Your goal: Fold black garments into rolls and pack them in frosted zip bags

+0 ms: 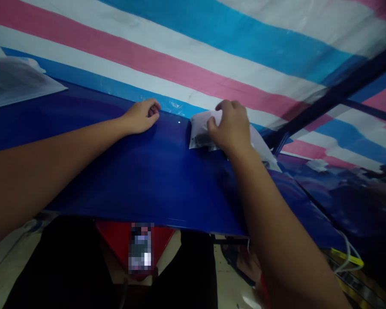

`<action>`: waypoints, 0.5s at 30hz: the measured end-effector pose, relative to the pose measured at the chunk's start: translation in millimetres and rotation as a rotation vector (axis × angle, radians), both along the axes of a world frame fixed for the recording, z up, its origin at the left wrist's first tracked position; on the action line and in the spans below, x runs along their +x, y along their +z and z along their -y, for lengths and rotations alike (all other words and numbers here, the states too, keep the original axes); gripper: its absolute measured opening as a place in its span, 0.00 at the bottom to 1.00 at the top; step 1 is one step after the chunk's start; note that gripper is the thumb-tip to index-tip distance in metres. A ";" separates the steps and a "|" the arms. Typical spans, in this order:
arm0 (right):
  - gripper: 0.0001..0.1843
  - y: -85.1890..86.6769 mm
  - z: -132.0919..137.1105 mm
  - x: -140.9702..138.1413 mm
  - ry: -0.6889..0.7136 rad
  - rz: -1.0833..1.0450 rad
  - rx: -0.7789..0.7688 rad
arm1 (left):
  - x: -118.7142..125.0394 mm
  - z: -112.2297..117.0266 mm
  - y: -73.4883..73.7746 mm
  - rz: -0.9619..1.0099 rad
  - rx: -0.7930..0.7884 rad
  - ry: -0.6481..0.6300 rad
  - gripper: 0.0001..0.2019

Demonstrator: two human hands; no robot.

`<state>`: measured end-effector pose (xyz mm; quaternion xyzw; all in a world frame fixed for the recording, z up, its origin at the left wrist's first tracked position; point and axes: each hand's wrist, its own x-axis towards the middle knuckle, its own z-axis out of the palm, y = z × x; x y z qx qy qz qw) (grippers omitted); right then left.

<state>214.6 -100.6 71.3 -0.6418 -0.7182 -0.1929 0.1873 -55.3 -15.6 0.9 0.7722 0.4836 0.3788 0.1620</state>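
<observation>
Head view: whitish packet at the far edge of the blue tabletop, right of centre, just in front of the striped sheet. Packet looks frosted, semi-see-through, slightly puffed; squared left end, small dark dot near the left edge, darker grey patch showing through low down. Surface wrinkled, lower edge uneven. Contents too blurred to name.

Right hand is over the packet's right part, thumb and fingers apart and bent; cannot tell if it's clamped on it. More whitish material shows right of that wrist, dark marks near its lower end; unclear if same packet or another.

Left hand near the table's far edge, left of the packet and apart from it, fingers loosely curled, thumb slightly off the fingertips. Larger pale pouch lies far left, greyish, pointed corner toward the left hand.
</observation>
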 end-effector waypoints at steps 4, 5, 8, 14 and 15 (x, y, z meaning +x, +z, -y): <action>0.22 -14.2 0.6 -17.2 0.311 0.176 -0.201 | 3.0 1.2 3.0 -0.137 0.033 -0.045 0.08; 0.21 -18.2 0.4 -20.3 0.308 0.215 -0.249 | 3.7 1.5 3.4 -0.166 0.047 -0.052 0.08; 0.21 -29.7 -1.0 -26.8 0.207 0.265 -0.277 | 4.7 2.1 2.2 -0.225 0.069 -0.068 0.11; 0.20 -36.3 -6.0 -41.6 0.200 0.223 -0.173 | 10.2 5.0 6.6 -0.238 0.081 -0.091 0.13; 0.20 -31.2 -4.2 -43.2 0.237 0.189 -0.130 | 12.7 9.8 14.4 -0.209 0.092 -0.103 0.13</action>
